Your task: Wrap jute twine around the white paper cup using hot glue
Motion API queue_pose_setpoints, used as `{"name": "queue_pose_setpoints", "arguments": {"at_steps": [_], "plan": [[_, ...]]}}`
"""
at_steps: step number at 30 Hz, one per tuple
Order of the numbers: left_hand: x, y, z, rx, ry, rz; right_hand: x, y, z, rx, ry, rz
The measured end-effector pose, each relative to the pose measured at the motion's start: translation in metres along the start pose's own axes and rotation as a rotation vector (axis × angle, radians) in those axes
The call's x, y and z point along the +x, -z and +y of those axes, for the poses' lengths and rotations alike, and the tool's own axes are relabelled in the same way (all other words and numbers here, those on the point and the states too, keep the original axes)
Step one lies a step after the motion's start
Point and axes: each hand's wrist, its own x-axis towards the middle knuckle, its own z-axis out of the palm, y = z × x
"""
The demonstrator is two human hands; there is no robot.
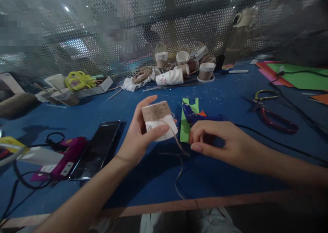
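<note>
The left hand [139, 137] holds a paper cup [159, 120] tight. The right hand [220, 140] pinches the twine [176, 139] beside a blue glue gun [198, 116].

My left hand [138, 137] holds a paper cup [159, 120] above the table [143, 188], with my right hand [217, 142] just to its right on the glue gun [198, 116]. A phone [98, 149] lies left of the cup, scissors [273, 111] lie far right, and a stack of cups [170, 77] lies behind.
</note>
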Motion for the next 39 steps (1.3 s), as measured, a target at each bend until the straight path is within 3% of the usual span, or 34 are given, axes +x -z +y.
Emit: {"name": "queue_pose_setpoints", "arguments": {"at_steps": [2, 5, 8, 12, 17, 24, 27, 30, 35, 39], "plan": [[-0.002, 0.002, -0.005, 0.054, -0.044, -0.093, -0.001, -0.001, -0.002, 0.012, -0.080, 0.040], [-0.004, 0.003, -0.008, 0.112, -0.091, -0.135, -0.002, -0.003, -0.006, 0.040, -0.076, -0.125], [-0.004, 0.000, -0.007, 0.148, -0.104, -0.117, -0.004, -0.004, -0.008, 0.014, 0.069, -0.298], [-0.004, -0.005, -0.007, 0.202, -0.108, -0.096, -0.008, -0.004, -0.006, -0.191, 0.304, -0.449], [-0.006, -0.011, -0.010, 0.253, -0.137, -0.083, -0.012, -0.006, -0.003, -0.443, 0.474, -0.402], [-0.005, -0.010, -0.006, 0.204, -0.078, -0.026, -0.008, -0.003, 0.000, -0.542, 0.572, -0.338], [-0.006, -0.006, -0.006, 0.145, -0.049, -0.036, -0.004, 0.007, 0.007, -0.638, 0.481, -0.132], [-0.007, -0.004, -0.006, 0.080, 0.008, -0.027, 0.002, 0.020, 0.022, -0.724, 0.283, 0.073], [-0.009, -0.005, -0.003, -0.029, 0.026, -0.044, 0.008, 0.034, 0.055, -0.808, -0.013, -0.016], [-0.011, -0.011, 0.004, -0.078, 0.138, 0.001, 0.012, 0.036, 0.065, -0.775, -0.079, -0.025]]}}
